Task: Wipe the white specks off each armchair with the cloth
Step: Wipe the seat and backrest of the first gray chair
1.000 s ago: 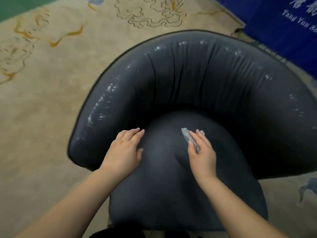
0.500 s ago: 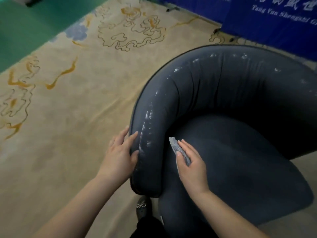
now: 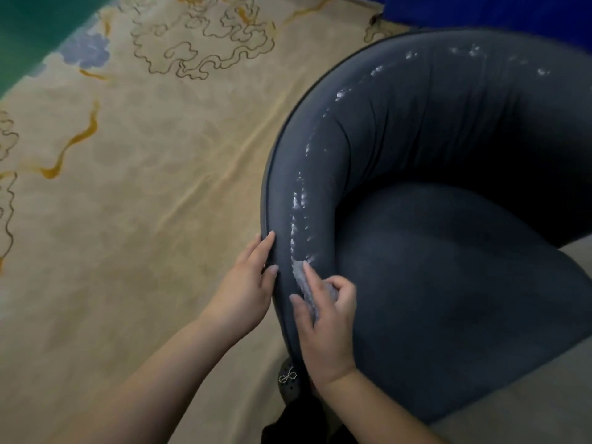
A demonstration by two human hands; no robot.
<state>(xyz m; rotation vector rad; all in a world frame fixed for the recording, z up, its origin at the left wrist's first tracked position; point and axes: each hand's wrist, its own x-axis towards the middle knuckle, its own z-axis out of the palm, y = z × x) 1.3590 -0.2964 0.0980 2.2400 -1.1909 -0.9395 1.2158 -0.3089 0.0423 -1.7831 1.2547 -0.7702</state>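
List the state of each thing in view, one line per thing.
Armchair: upright on the carpet, rim streaked with specks.
White specks: along the armrest top and back rim, not yet wiped off.
Cloth: bunched, pressed onto the armrest at the near end of the specks.
Right hand: closed on the cloth.
Left hand: flat against the armrest's outer side, holding nothing.
Carpet: lies flat.

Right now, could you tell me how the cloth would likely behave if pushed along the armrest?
The cloth looks crumpled in the right hand, so probably floppy and light. It would likely bunch rather than slide flat over the armchair.
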